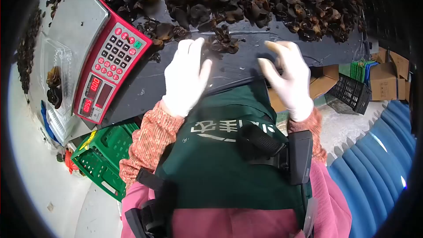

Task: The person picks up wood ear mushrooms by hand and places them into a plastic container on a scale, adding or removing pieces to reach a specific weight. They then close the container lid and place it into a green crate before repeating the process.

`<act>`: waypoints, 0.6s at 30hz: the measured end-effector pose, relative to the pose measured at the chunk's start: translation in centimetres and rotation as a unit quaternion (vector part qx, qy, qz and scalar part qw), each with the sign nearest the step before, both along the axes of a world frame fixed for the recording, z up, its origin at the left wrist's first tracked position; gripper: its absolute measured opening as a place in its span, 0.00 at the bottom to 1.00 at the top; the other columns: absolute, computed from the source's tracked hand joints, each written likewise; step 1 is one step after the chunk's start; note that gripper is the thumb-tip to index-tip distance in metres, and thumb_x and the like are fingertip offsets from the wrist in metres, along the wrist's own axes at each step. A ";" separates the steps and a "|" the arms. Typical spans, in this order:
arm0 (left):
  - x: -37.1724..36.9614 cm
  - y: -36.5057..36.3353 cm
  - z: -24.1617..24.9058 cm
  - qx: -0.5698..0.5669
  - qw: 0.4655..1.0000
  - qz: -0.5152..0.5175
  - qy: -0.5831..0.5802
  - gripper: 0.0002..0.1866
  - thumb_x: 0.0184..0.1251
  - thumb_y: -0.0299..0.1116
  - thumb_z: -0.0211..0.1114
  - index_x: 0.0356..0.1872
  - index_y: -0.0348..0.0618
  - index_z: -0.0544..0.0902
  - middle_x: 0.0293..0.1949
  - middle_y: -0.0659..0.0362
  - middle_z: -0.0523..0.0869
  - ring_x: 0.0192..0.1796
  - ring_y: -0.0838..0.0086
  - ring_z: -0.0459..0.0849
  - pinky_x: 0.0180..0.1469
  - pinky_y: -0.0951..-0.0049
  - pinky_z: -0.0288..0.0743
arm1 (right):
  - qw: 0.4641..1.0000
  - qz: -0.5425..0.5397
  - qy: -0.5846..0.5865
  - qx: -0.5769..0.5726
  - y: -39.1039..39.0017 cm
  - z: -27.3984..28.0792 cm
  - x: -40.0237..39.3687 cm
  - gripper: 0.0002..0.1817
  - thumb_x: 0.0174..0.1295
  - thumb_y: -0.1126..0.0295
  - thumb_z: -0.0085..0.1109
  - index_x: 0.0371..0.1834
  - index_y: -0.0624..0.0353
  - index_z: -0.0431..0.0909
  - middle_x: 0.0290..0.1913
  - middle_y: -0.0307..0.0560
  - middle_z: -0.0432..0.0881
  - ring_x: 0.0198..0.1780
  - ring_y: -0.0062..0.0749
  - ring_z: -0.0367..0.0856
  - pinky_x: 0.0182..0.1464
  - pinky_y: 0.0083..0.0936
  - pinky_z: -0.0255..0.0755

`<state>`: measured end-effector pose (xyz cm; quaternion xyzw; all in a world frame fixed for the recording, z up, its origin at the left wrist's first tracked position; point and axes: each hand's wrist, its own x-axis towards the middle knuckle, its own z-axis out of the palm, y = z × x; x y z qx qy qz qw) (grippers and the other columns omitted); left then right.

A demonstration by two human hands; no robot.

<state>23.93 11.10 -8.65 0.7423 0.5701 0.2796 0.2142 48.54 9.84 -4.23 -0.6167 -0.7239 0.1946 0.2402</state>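
My left hand (185, 77), in a white glove, is held over the table's front edge with its fingers stretched out and thumb apart; nothing shows in it. Just beyond its fingertips lies a small clump of wood ear mushrooms (224, 40). To the right, my right hand (288, 79), gloved too, is open, with a gap between its bent fingers and thumb. Its fingertips look yellowish. A large heap of dark brown wood ear mushrooms (260, 0) spreads along the far side of the black-covered table (240, 66).
At left stands a red digital scale (112, 57) with a metal pan. Clear plastic trays (59, 70) are beside it, one holding dark pieces. A green crate (103, 161) sits below. Cardboard boxes (383, 81), a black crate (350, 92) and ribbed blue material (374, 163) are at right.
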 end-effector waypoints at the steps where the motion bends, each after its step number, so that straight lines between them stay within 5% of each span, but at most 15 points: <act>1: -0.1 -0.1 -0.5 -0.024 0.999 0.002 -0.022 0.19 0.63 0.23 0.72 0.56 0.38 0.82 0.44 0.58 0.82 0.31 0.76 0.77 0.37 0.76 0.76 | 1.000 0.017 0.025 0.008 0.7 -0.7 -1.8 0.24 0.60 0.66 0.72 0.59 0.59 0.81 0.51 0.51 0.82 0.43 0.45 0.86 0.47 0.34 0.81; 4: -0.4 -0.3 -1.1 -0.061 0.994 0.029 -0.090 0.12 0.65 0.20 0.69 0.48 0.37 0.83 0.37 0.59 0.80 0.29 0.79 0.76 0.35 0.77 0.74 | 0.998 0.054 0.001 0.020 2.5 -2.6 -5.9 0.31 0.58 0.62 0.73 0.65 0.58 0.77 0.55 0.52 0.77 0.45 0.47 0.86 0.46 0.36 0.82; 7: -0.3 -0.5 -1.4 -0.064 0.988 0.055 -0.131 0.08 0.67 0.19 0.68 0.45 0.36 0.84 0.35 0.61 0.81 0.30 0.82 0.76 0.35 0.79 0.72 | 0.995 0.082 -0.018 0.050 4.1 -5.3 -7.0 0.18 0.60 0.67 0.69 0.54 0.55 0.81 0.46 0.48 0.79 0.42 0.44 0.86 0.43 0.35 0.81; 11: -0.8 -0.8 -1.0 -0.125 0.963 0.104 -0.213 0.06 0.69 0.20 0.68 0.45 0.38 0.84 0.36 0.65 0.83 0.33 0.86 0.76 0.36 0.82 0.73 | 0.991 0.055 0.109 0.057 4.2 -4.8 -5.8 0.08 0.62 0.74 0.65 0.44 0.54 0.84 0.40 0.49 0.79 0.36 0.44 0.85 0.39 0.34 0.80; 14: -1.6 -0.8 0.4 -0.264 0.869 0.143 -0.393 0.08 0.71 0.21 0.67 0.49 0.38 0.83 0.40 0.63 0.85 0.34 0.86 0.79 0.36 0.84 0.75 | 0.979 0.004 0.204 -0.024 3.2 -3.3 -4.6 0.12 0.62 0.80 0.68 0.48 0.61 0.84 0.40 0.35 0.80 0.29 0.11 0.71 0.34 0.13 0.67; 18: -2.6 -0.6 0.9 -0.373 0.718 0.112 -0.576 0.15 0.75 0.26 0.62 0.60 0.36 0.81 0.49 0.58 0.86 0.40 0.77 0.85 0.41 0.75 0.83 | 0.940 -0.039 0.324 -0.103 2.1 -2.2 -4.7 0.10 0.65 0.81 0.66 0.48 0.63 0.83 0.41 0.33 0.80 0.33 0.10 0.71 0.38 0.12 0.68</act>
